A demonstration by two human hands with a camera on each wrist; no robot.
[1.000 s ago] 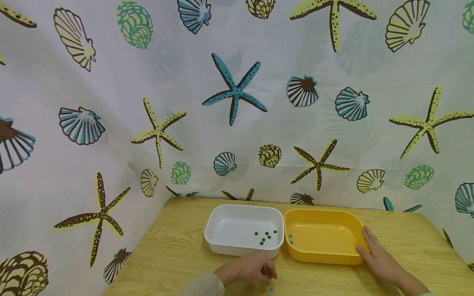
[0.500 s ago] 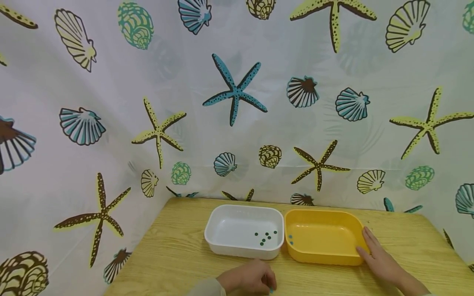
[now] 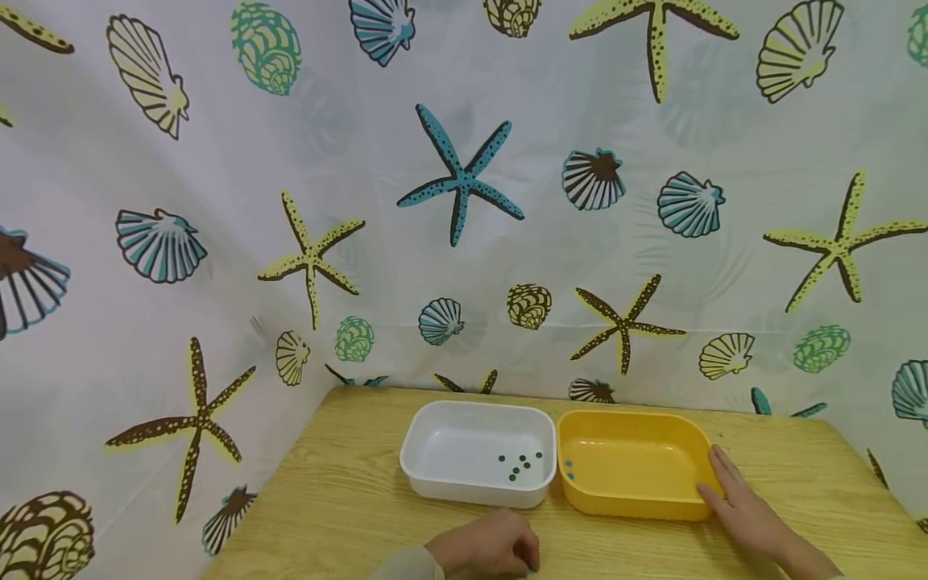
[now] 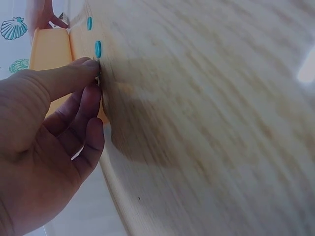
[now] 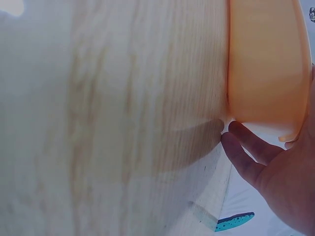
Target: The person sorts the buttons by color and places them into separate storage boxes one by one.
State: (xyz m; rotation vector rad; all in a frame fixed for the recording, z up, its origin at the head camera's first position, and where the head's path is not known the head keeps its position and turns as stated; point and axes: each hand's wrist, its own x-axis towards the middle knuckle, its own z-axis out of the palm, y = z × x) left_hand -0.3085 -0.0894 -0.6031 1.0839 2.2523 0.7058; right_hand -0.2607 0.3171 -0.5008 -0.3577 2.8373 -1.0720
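Observation:
My left hand [image 3: 496,544] is low over the table in front of the white tray [image 3: 464,491]. In the left wrist view its thumb and forefinger pinch a small, thin greenish disc [image 4: 99,74] at the tabletop, mostly hidden by the fingertips. Just beyond them lie two small teal discs [image 4: 98,48]. My right hand [image 3: 747,507] rests against the right end of the yellow tray [image 3: 638,506], fingers extended along its wall. Several dark green discs [image 3: 516,470] lie in the white tray's right part. Blue discs [image 3: 569,475] lie at the yellow tray's left end.
The two trays stand side by side, almost touching, near the back of the wooden table [image 3: 341,483]. Behind and beside the table hangs a white curtain [image 3: 493,266] printed with shells and starfish.
My left hand has moved slightly toward me, and its fingers now cover most of the blue discs on the table. The right hand and both trays stay put.

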